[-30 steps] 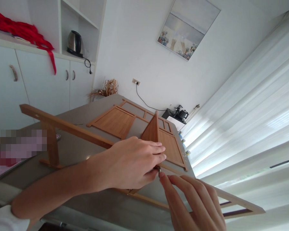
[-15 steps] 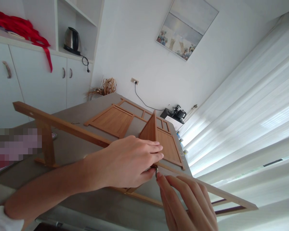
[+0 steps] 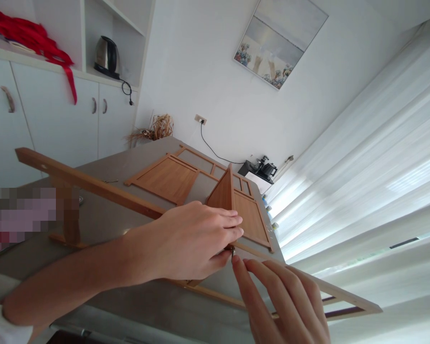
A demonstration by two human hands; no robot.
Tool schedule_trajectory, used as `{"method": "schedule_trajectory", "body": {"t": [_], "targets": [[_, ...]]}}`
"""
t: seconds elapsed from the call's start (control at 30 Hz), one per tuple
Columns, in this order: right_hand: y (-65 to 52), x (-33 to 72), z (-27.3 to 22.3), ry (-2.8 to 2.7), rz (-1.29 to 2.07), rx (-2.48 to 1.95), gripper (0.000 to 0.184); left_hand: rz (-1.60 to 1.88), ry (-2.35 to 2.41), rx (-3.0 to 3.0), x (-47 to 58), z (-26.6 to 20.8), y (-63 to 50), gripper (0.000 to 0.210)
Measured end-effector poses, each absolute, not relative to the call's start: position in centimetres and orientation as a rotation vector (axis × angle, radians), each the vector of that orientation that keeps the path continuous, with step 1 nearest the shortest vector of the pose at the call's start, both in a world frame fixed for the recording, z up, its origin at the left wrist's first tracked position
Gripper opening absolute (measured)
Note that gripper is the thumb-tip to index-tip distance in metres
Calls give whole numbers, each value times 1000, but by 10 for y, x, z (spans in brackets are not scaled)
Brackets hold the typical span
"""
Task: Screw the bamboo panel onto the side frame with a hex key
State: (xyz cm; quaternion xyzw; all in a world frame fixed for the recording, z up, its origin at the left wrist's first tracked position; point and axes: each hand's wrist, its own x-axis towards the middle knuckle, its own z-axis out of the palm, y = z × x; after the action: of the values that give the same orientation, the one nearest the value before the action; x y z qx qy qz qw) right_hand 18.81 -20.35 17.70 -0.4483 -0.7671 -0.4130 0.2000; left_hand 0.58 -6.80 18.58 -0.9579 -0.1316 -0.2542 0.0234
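Observation:
My left hand (image 3: 197, 239) is closed round a joint of the wooden frame (image 3: 100, 188), its fingers reaching over the edge of an upright wooden panel (image 3: 222, 188). A small, thin, dark metal rod (image 3: 233, 252) sticks out beside the left thumb; it looks like a hex key, but its far end is hidden. One fingertip of my right hand (image 3: 279, 291) touches the rod's near end. The other right fingers are curved and spread apart, with nothing visible between them. Under the left hand, the joint itself cannot be seen.
Flat wooden panels (image 3: 166, 179) lie farther back on the grey table (image 3: 125, 160). A slatted wooden frame end (image 3: 358, 301) reaches out at the right, near white curtains (image 3: 365, 200). Dried stalks (image 3: 161, 126) and a coffee machine (image 3: 263, 167) stand beyond. A kettle (image 3: 107, 57) sits on a shelf.
My right hand has shifted slightly right and its fingers have spread, with one fingertip still at the metal rod. My left hand keeps its place on the frame.

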Motion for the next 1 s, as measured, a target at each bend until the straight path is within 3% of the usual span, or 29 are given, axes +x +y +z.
{"method": "schedule_trajectory", "body": {"t": [0.5,1.0], "targets": [[-207,185,183,-2172,-1290,-1246,20,-802,-404,-2972,6,186,-70,40],[-199,190,163,-2070,-1014,-1235,24,-796,-411,-2998,6,188,-70,38]]}}
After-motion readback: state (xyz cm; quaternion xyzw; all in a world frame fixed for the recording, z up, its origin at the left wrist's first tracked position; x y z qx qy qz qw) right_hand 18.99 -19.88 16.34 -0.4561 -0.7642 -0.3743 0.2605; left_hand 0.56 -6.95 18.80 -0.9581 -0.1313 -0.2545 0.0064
